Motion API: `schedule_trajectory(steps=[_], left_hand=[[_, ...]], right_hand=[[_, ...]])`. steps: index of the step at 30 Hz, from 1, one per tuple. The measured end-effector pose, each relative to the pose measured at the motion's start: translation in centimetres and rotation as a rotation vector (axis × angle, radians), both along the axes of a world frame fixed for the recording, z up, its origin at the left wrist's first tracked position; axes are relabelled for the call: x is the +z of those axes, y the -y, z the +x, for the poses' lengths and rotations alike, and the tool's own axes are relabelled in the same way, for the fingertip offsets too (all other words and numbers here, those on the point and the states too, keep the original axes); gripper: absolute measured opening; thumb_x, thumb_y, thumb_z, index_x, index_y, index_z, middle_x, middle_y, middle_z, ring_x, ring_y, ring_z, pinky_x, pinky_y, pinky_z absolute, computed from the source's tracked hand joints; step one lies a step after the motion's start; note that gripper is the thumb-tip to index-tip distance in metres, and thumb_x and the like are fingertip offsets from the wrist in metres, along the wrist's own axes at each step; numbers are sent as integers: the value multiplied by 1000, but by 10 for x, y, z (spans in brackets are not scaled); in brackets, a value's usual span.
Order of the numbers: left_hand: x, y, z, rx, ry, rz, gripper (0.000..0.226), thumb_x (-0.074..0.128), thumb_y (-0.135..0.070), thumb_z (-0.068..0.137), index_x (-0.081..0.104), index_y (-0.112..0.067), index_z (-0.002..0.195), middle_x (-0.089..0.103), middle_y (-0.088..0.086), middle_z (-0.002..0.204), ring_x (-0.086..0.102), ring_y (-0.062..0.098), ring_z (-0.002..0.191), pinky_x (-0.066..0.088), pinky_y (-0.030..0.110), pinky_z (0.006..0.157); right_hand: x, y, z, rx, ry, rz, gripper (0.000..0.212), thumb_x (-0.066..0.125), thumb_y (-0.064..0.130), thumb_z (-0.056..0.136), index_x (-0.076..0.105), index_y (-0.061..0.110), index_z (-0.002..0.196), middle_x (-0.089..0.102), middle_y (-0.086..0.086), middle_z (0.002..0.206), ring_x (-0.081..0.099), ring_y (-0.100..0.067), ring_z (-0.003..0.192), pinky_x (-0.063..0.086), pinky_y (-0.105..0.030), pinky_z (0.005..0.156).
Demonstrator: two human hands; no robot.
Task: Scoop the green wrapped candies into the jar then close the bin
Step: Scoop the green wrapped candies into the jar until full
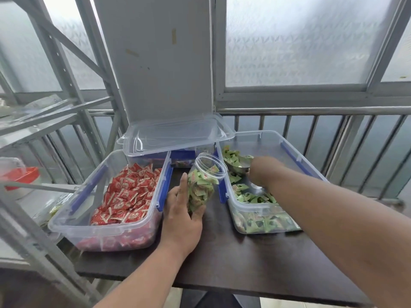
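**Jar tipped at the bin's edge, scoop loaded**

Nearest you, your two forearms reach out over the dark table (244,258). Your left hand (181,216) wraps the lower part of the jar (203,183), thumb on the near side and the forefinger lying straight up its left wall. The jar is clear plastic, lidless, tilted so its wide mouth leans toward the right-hand bin (289,152), just beside that bin's blue-clipped left wall. It is more than half full of green wrapped candies (255,197), the same pale green packets with dark print that lie along the bin's near end and left side.

Your right hand (261,172) is inside the bin, blurred, curled over the handle of a metal scoop (239,164); I cannot tell exactly how the fingers sit. The scoop's bowl holds a few green packets and sits just right of the jar's mouth, close to the rim.

To the left stands an open bin of red candies (126,194). Behind, a clear lid (175,134) lies across a third bin.
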State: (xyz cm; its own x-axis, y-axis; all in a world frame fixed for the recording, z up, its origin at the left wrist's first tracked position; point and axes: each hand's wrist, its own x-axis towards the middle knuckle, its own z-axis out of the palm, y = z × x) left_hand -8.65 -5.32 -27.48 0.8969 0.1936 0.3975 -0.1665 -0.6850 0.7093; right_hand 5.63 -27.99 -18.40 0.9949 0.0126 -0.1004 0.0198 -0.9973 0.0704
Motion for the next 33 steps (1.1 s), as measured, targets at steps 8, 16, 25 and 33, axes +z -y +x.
schedule_trajectory(steps=[8, 16, 25, 33], left_hand=[[1, 0, 0, 1, -5, -1, 99, 76, -31, 97, 8, -49, 166, 29, -6, 160, 25, 2, 144, 12, 22, 116], [4, 0, 3, -14, -41, -11, 99, 76, -31, 96, 9, -48, 167, 32, -9, 167, 26, 10, 153, 13, 22, 118], [1, -2, 2, -55, -79, -66, 99, 75, -30, 97, 7, -51, 166, 32, -9, 167, 33, 14, 152, 23, 27, 118], [3, 1, -6, -55, -83, -80, 98, 73, -29, 98, 7, -47, 167, 34, -5, 168, 35, 16, 152, 28, 31, 120]], right_hand=[[1, -3, 4, 113, -162, -216, 31, 60, 11, 88, 69, 7, 117, 64, -13, 124, 61, -32, 112, 51, -41, 99], [34, 26, -22, 113, -117, -139, 40, 62, 21, 96, 59, 11, 134, 67, -9, 110, 60, -28, 93, 43, -32, 69], [57, 61, -72, 32, 74, 454, 34, 46, 37, 105, 67, 19, 84, 65, -7, 83, 56, -21, 71, 44, -31, 63], [95, 70, -101, 81, 302, 198, 27, 42, 46, 105, 64, 31, 102, 66, 10, 92, 58, -22, 96, 36, -43, 96]])
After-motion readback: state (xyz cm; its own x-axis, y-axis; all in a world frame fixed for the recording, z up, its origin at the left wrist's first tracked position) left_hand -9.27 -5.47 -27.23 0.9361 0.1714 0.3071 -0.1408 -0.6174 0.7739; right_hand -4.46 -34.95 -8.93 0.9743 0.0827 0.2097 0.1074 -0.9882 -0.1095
